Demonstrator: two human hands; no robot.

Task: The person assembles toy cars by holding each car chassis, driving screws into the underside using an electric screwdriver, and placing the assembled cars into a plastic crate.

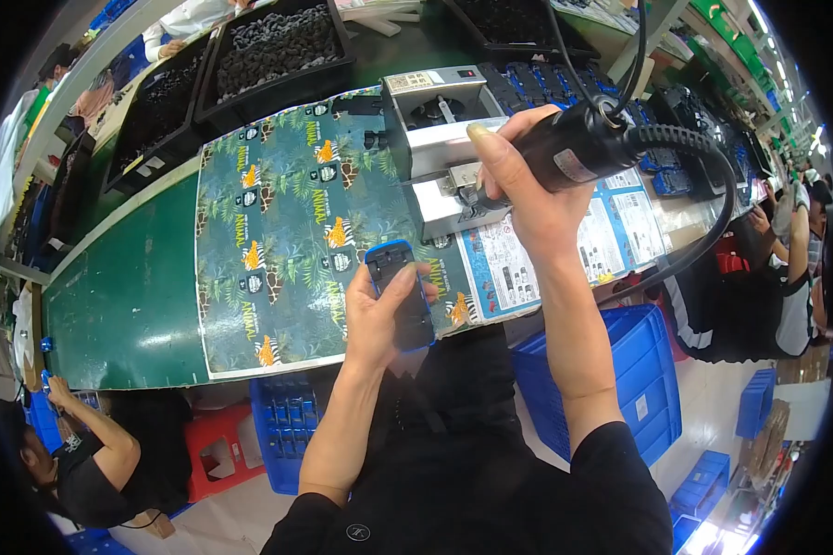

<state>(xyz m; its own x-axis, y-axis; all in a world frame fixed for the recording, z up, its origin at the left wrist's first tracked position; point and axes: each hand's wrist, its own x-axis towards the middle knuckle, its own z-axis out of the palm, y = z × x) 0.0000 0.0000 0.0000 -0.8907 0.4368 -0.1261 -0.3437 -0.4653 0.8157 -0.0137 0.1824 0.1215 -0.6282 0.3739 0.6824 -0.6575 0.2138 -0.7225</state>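
Observation:
My left hand (370,319) is closed around a black housing with a blue rim (416,326), held above the front edge of the bench. My right hand (548,208) grips a thick black electric screwdriver (578,148), whose cable curves away to the right. The screwdriver's tip end points left, to the front of a silver metal screw feeder (444,134). Whether the tip touches the feeder cannot be made out. Beneath the feeder and my hands lie printed sheets with an animal and leaf pattern (292,231).
Black bins (278,46) of small dark parts stand at the back. Blue and black housings (541,83) lie right of the feeder. Blue crates (620,370) sit below the bench, near a red stool (222,453). Co-workers are at the left (97,462) and right (759,296).

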